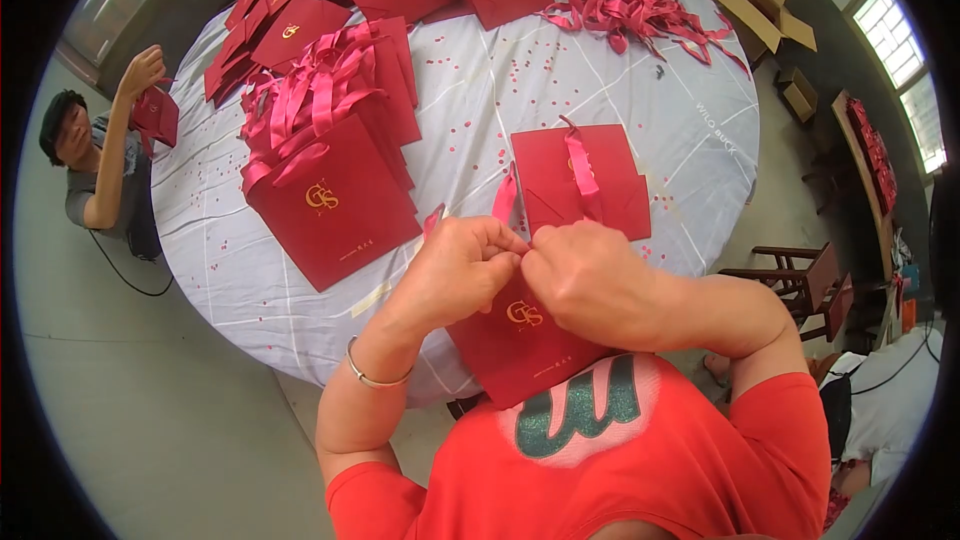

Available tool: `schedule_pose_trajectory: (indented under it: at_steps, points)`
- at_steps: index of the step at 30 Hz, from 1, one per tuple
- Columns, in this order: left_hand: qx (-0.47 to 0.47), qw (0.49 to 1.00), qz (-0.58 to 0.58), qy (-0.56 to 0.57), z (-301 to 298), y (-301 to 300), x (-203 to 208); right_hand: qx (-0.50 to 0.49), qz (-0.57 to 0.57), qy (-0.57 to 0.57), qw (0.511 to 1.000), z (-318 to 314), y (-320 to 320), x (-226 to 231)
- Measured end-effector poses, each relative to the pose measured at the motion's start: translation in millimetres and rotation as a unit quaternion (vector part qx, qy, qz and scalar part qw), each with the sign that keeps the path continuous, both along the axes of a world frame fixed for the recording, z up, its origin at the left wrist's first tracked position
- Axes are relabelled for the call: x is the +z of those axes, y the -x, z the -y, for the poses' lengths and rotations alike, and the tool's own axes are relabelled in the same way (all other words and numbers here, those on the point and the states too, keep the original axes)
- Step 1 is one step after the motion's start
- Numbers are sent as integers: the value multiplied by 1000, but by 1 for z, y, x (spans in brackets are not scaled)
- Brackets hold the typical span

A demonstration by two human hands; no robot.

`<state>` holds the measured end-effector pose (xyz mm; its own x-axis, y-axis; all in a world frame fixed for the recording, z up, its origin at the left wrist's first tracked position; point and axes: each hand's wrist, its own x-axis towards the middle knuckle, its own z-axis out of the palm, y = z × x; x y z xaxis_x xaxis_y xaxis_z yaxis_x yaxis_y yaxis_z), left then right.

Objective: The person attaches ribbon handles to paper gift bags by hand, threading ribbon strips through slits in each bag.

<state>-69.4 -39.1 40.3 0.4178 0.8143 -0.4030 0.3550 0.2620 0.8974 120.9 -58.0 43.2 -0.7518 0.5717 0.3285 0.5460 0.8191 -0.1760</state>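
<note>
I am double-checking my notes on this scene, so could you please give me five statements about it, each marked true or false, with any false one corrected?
1. The fingertips of the left hand and right hand come together at the upper part of a red bag. True.

2. The silver-coloured bangle is on the right wrist. False: it is on the left wrist.

3. A second red bag stands upright just beyond the hands. False: it lies flat on the tablecloth.

4. A heap of pink ribbons lies toward the far right of the table. True.

5. The tablecloth is solid black. False: it is pale grey with white lines.
</note>
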Motion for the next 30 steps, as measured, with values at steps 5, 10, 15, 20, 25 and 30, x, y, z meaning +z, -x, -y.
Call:
schedule_pose_trajectory:
  at_steps: [5,10,15,20,25,30]
  points:
    - [17,1000,16,8,-1,2,-11,-35,95,-6,995,0,11,-1]
    - [7,1000,22,-10,1,3,-10,-16,-78,132,988,-24,-10,-4]
    - [26,999,22,-13,1,3,-2,-19,-94,50,994,-13,-8,-17]
    - [40,999,22,-20,2,-1,-7,6,-148,-22,989,-13,-11,-21]
    - [39,999,26,-16,3,0,-4,-8,-79,-48,996,-5,-12,-7]
    - [39,998,36,-37,5,1,-7,1,-97,-54,994,-8,-9,-18]
